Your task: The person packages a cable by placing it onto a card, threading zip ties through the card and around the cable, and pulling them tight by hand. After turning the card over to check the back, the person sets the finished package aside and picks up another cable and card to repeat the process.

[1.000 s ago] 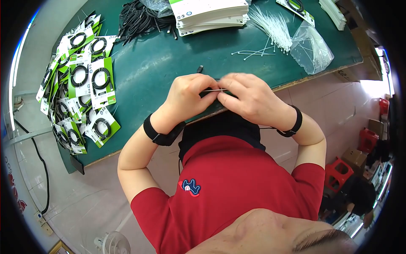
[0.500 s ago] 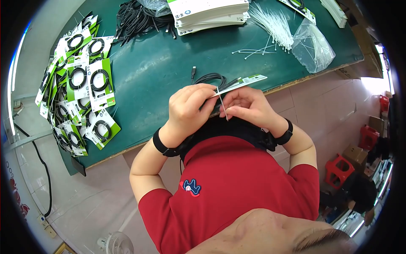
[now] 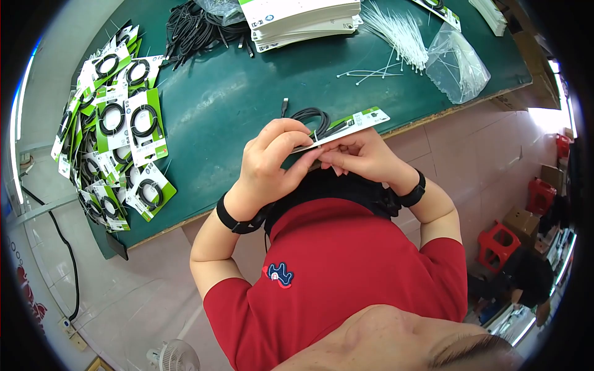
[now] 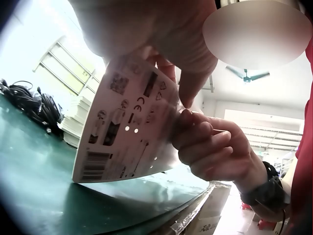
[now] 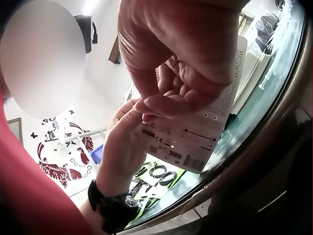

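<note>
My left hand (image 3: 265,159) grips one end of a white and green packaging card (image 3: 364,122), fingers over the front and thumb behind. On the card's front lies a coiled black cable (image 3: 317,115), its plug sticking up beyond the coil. My right hand (image 3: 365,156) is close behind the card, its curled fingertips meeting near the left thumb and pinching a thin white cable tie, mostly hidden by the fingers. In the left wrist view the printed card back (image 4: 122,129) shows a barcode and small punched holes. The right wrist view shows both hands' fingertips together at the card back.
Finished cards with cables (image 3: 111,117) are heaped at the left of the green table (image 3: 210,123). At the back lie loose black cables (image 3: 201,31) and stacked cards (image 3: 303,25). White cable ties (image 3: 396,40) and a plastic bag (image 3: 458,68) are at the right.
Both hands were close together over a thin strip; the card then turned, bringing the coiled cable into view. The right hand has since closed in on the tie end that hung behind the card.
</note>
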{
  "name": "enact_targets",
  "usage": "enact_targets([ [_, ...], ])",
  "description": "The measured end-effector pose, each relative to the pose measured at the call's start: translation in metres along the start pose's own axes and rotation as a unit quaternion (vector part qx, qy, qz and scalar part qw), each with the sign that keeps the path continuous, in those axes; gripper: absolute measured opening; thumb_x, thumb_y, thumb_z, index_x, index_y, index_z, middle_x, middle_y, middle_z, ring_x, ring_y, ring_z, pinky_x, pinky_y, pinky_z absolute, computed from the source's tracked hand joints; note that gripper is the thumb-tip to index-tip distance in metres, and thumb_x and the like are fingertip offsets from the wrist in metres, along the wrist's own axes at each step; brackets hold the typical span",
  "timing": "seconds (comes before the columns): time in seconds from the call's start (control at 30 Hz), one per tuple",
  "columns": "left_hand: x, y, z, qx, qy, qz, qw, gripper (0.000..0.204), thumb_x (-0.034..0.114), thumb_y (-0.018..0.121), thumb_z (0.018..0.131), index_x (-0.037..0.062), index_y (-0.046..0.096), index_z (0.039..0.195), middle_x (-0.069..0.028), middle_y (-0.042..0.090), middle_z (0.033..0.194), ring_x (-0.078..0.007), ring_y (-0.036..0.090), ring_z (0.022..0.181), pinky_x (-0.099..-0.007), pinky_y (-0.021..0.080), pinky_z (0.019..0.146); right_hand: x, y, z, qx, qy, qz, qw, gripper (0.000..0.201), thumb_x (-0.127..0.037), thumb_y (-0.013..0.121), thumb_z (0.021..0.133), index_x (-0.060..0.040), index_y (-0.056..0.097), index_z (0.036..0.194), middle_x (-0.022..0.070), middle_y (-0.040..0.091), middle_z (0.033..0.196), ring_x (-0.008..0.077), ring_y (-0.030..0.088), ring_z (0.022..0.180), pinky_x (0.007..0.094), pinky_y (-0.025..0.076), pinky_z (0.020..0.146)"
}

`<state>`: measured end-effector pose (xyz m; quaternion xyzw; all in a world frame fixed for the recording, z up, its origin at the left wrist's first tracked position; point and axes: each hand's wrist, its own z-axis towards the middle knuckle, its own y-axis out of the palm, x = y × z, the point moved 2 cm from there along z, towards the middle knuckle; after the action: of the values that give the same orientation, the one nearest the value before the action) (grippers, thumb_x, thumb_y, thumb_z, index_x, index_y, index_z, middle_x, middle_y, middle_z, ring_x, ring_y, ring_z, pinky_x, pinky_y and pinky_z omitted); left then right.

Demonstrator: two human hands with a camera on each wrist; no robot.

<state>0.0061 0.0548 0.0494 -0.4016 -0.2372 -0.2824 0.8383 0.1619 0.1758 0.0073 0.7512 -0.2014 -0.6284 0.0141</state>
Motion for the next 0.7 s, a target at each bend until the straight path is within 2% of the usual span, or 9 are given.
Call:
enact_targets([
  [0.33, -0.002, 0.001, -0.002, 0.004, 0.019, 0.007, 1.000, 0.019, -0.003, 0.078, 0.073, 0.0034, 0.066, 0.086, -0.0095, 0.065, 0.091, -0.0242, 0.066, 0.073, -0.0311, 0.054, 0.059, 0.002, -0.001, -0.002, -0.009, -0.035, -0.023, 0.999, 0.014, -0.008, 0.067, 0.094, -0.0001, 0.070, 0.105, 0.0023, 0.069, 0.086, 0.0072, 0.060, 0.066, 0.0231, 0.049, 0.060],
  [0.43, -0.003, -0.001, -0.001, 0.005, 0.014, 0.000, 1.000, 0.019, -0.003, 0.078, 0.073, 0.0031, 0.066, 0.087, -0.0100, 0.065, 0.091, -0.0250, 0.066, 0.073, -0.0314, 0.054, 0.059, -0.007, -0.005, -0.004, -0.057, -0.137, -0.176, 0.973, 0.011, -0.007, 0.068, 0.092, -0.0016, 0.071, 0.101, 0.0048, 0.069, 0.084, 0.0127, 0.062, 0.066, 0.0251, 0.050, 0.064],
  [0.47, -0.003, -0.001, -0.002, 0.005, 0.013, 0.000, 1.000, 0.019, -0.003, 0.078, 0.073, 0.0031, 0.066, 0.087, -0.0100, 0.065, 0.091, -0.0250, 0.066, 0.073, -0.0314, 0.054, 0.059, -0.006, -0.009, -0.004, -0.056, -0.137, -0.176, 0.973, 0.011, -0.007, 0.068, 0.092, -0.0016, 0.071, 0.101, 0.0048, 0.069, 0.084, 0.0127, 0.062, 0.066, 0.0251, 0.050, 0.064],
  [0.57, 0.000, 0.000, -0.003, -0.009, 0.025, -0.015, 1.000, 0.021, -0.004, 0.077, 0.072, 0.0023, 0.066, 0.089, -0.0100, 0.065, 0.091, -0.0254, 0.066, 0.073, -0.0329, 0.054, 0.060, -0.005, -0.018, -0.005, -0.112, -0.253, -0.262, 0.924, 0.009, -0.009, 0.069, 0.091, -0.0045, 0.072, 0.098, 0.0070, 0.069, 0.086, 0.0204, 0.066, 0.075, 0.0284, 0.052, 0.071],
  [0.6, 0.000, 0.000, -0.004, -0.009, 0.024, -0.015, 1.000, 0.021, -0.004, 0.077, 0.072, 0.0023, 0.066, 0.089, -0.0100, 0.065, 0.091, -0.0254, 0.066, 0.073, -0.0329, 0.054, 0.060, -0.005, -0.020, -0.008, -0.112, -0.253, -0.261, 0.925, 0.009, -0.009, 0.069, 0.091, -0.0045, 0.072, 0.098, 0.0070, 0.069, 0.086, 0.0204, 0.066, 0.075, 0.0284, 0.052, 0.071],
  [0.7, 0.004, 0.003, -0.013, -0.061, 0.033, -0.013, 0.998, 0.023, -0.005, 0.078, 0.071, 0.0014, 0.067, 0.089, -0.0123, 0.067, 0.094, -0.0265, 0.067, 0.079, -0.0329, 0.055, 0.067, -0.004, -0.023, -0.015, -0.130, -0.237, -0.331, 0.904, 0.011, -0.013, 0.069, 0.091, -0.0067, 0.072, 0.099, 0.0079, 0.071, 0.095, 0.0258, 0.067, 0.089, 0.0331, 0.053, 0.079],
])
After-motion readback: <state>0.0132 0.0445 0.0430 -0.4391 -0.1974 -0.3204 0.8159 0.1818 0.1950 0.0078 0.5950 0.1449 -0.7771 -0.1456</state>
